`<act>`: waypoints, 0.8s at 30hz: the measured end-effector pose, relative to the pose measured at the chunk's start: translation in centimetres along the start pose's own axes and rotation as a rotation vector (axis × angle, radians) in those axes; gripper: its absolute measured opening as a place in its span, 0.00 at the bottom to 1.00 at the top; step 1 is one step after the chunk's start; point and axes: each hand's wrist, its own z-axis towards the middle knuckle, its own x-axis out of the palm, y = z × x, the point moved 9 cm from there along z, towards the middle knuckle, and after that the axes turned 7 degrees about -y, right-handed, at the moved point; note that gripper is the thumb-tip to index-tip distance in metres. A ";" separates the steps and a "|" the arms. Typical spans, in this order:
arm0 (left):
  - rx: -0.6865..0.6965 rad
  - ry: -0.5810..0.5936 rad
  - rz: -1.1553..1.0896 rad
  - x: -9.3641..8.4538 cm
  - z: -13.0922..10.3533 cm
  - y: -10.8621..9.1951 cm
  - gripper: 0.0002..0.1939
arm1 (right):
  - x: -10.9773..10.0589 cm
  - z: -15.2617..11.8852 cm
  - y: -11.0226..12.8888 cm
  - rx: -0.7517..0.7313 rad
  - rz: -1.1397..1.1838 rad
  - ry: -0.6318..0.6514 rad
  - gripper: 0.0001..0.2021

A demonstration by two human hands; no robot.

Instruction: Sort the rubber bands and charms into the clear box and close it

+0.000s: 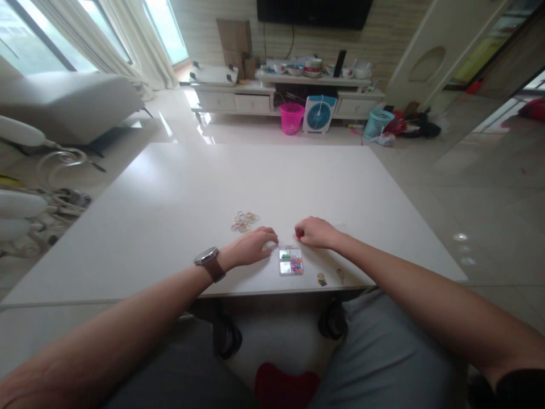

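Pink basket [292, 120] beside blue-and-white fan [319, 115]; teal basket [377, 125] farther right; black television [315, 13] on wall [202, 31]

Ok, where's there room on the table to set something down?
Free: the table beyond the bands; also the stretch left of the bands and watch. Crowded: around the box, left hand and right hand, down to the Minion.

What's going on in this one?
A person at a white table has both bare hands by a clear divided box. The left hand is just left of it; the right hand is curled beyond its far right corner, with a speck of orange at it, too small to identify. Green pieces and multicoloured pieces sit separately inside. Thin rings lie in a pile beyond the left hand.
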 end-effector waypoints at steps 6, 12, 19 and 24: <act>-0.001 -0.009 -0.016 -0.7 0.0 -1.1 0.15 | -0.3 0.0 0.1 0.015 -0.006 -0.009 0.08; -0.072 0.063 0.012 0.6 -0.3 -1.5 0.34 | -2.5 -0.5 3.0 -0.159 0.180 -0.146 0.08; -0.086 0.084 0.116 1.2 -0.1 -1.3 0.30 | -1.7 -1.2 6.2 -0.409 0.332 -0.106 0.06; -0.074 0.091 0.157 1.6 -0.1 -1.5 0.31 | -0.6 -1.4 6.9 -0.383 0.233 -0.090 0.07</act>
